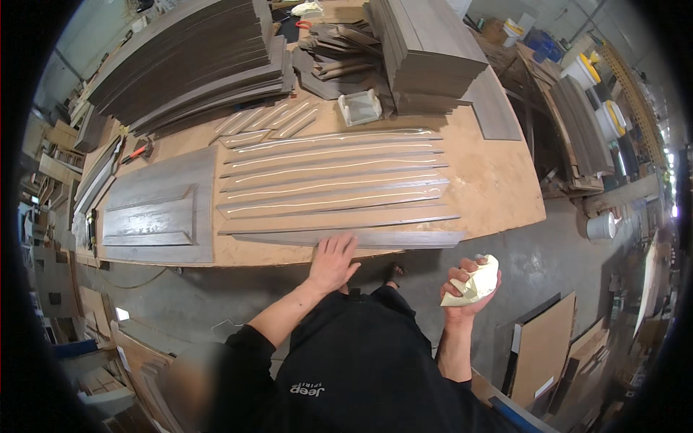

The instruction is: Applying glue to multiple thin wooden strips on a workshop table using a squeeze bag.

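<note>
My left hand (335,260) lies with its fingers stretched flat on a long grey wood strip (404,239) along the table's near edge. Off the table to the right, my right hand (462,309) is closed around a crumpled pale-yellow pouch (481,280). Beyond my left hand, several long narrow strips (325,178) lie side by side, most with a thin white bead of what looks like glue along them. Shorter strips (294,123) with similar white lines lie behind them. To the left sits a grey panel (155,160) with a smaller shiny bevelled piece (149,222) on it.
Tall stacks of grey boards stand at the back left (195,65) and back right (433,65). Between them are a pile of offcuts (339,58) and a clear plastic tray (361,107). A red-handled hammer (137,152) lies at left. White buckets (581,72) stand at far right.
</note>
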A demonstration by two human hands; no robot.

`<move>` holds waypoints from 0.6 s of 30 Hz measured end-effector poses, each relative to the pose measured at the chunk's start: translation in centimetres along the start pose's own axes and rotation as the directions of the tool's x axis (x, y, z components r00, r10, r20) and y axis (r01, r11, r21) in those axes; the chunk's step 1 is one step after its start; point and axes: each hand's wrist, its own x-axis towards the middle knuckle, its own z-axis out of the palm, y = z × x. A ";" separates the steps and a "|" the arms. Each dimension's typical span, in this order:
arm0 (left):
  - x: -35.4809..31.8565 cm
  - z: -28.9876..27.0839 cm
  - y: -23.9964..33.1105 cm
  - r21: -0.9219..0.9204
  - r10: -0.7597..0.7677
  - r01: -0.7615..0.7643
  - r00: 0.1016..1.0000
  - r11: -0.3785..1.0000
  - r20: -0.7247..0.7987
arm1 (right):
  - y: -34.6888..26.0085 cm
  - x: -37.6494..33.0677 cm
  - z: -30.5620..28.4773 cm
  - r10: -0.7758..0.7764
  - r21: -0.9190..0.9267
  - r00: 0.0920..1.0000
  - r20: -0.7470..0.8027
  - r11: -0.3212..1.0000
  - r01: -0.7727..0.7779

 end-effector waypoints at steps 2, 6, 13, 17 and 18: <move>0.2 0.1 0.4 0.052 0.036 -0.031 0.996 0.998 -0.087 | -0.2 -0.1 0.0 0.010 0.015 1.000 -0.007 1.000 -0.010; 0.1 1.8 0.3 0.034 -0.060 0.063 0.995 0.997 -0.085 | -1.6 -0.5 -1.1 0.048 0.003 0.998 0.027 0.999 -0.048; -1.0 2.1 0.0 0.074 0.054 -0.047 0.994 0.996 -0.099 | -3.6 -0.6 -2.5 0.024 0.004 0.996 0.091 1.000 -0.025; -0.9 0.9 -0.5 -0.014 -0.001 0.000 0.992 1.000 -0.128 | -4.8 -0.5 -3.3 0.024 0.000 0.997 0.073 1.000 -0.024; -0.4 0.2 -0.9 -0.011 -0.011 0.009 0.986 1.000 -0.164 | -4.9 -0.2 -3.0 0.023 -0.005 0.997 0.075 1.000 -0.023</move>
